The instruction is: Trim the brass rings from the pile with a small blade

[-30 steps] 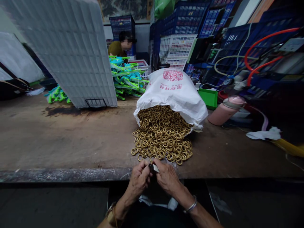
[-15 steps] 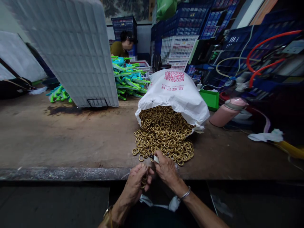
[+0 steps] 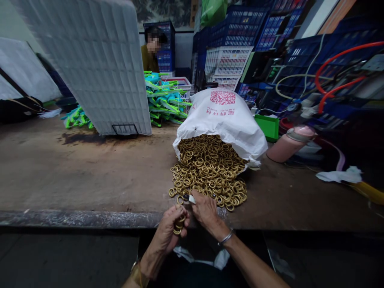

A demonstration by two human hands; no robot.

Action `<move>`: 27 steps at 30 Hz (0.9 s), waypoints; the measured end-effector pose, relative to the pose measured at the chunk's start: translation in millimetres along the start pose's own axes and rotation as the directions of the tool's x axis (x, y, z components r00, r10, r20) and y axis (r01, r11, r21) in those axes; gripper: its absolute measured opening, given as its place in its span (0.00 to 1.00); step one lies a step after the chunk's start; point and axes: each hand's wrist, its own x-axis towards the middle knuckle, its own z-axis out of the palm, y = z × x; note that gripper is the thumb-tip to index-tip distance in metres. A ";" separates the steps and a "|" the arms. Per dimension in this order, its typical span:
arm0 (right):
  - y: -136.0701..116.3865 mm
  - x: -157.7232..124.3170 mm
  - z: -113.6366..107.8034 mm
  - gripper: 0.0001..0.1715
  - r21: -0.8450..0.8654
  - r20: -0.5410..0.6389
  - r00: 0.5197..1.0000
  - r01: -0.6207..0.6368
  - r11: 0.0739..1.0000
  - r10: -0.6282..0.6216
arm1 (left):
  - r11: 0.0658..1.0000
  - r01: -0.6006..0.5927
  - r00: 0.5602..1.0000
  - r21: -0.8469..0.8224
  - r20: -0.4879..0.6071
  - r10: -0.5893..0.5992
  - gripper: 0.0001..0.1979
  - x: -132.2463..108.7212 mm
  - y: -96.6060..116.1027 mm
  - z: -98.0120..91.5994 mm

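Note:
A white sack [image 3: 223, 116] lies on its side on the brown workbench [image 3: 90, 176], spilling a heap of brass rings [image 3: 207, 170] toward me. My left hand [image 3: 171, 230] is curled at the bench's near edge, closed on a small stack of brass rings [image 3: 179, 224]. My right hand [image 3: 207, 212] reaches to the near edge of the heap and pinches a small white and black piece [image 3: 189, 198] between its fingertips.
A tall white ribbed panel [image 3: 99, 68] stands at the back left, with green and blue plastic parts [image 3: 163, 100] behind it. A pink bottle [image 3: 289, 142], a green bin [image 3: 267, 126], hoses and stacked blue crates [image 3: 237, 28] crowd the right. Another person [image 3: 151, 52] sits at the far side.
My hands have parted. The right hand moved forward to the ring heap with the small piece, while the left hand dropped slightly, now showing rings in its grip.

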 end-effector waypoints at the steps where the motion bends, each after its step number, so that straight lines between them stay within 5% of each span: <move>1: 1.0 -0.2 -1.1 0.08 0.023 -0.017 1.000 0.001 1.000 0.000 | 1.000 -0.005 1.000 0.000 -0.008 0.005 0.11 0.8 0.1 -0.6; 11: 19.9 -1.5 -5.5 0.09 0.379 -0.111 0.990 -0.035 0.925 0.083 | 0.997 -0.027 0.997 0.078 -0.066 0.033 0.14 12.4 -2.3 -0.5; 16: 24.1 -1.8 -5.2 0.14 0.549 -0.042 0.980 -0.140 0.824 0.194 | 0.958 -0.117 0.981 0.262 -0.118 0.153 0.14 19.6 -7.6 7.0; 20: 24.0 -3.9 -8.4 0.13 0.733 0.071 0.973 -0.202 0.650 0.222 | 0.817 -0.205 0.950 0.539 -0.090 0.298 0.12 24.4 -7.9 12.8; 23: 22.9 -6.6 -13.0 0.11 0.838 0.236 0.945 -0.316 0.444 0.227 | 0.646 -0.387 0.889 0.659 0.080 0.451 0.09 25.4 -3.8 16.5; 27: 22.2 -11.6 -22.0 0.10 0.858 0.464 0.871 -0.487 0.164 0.161 | 0.498 -0.523 0.834 0.691 0.297 0.465 0.11 26.9 0.4 17.4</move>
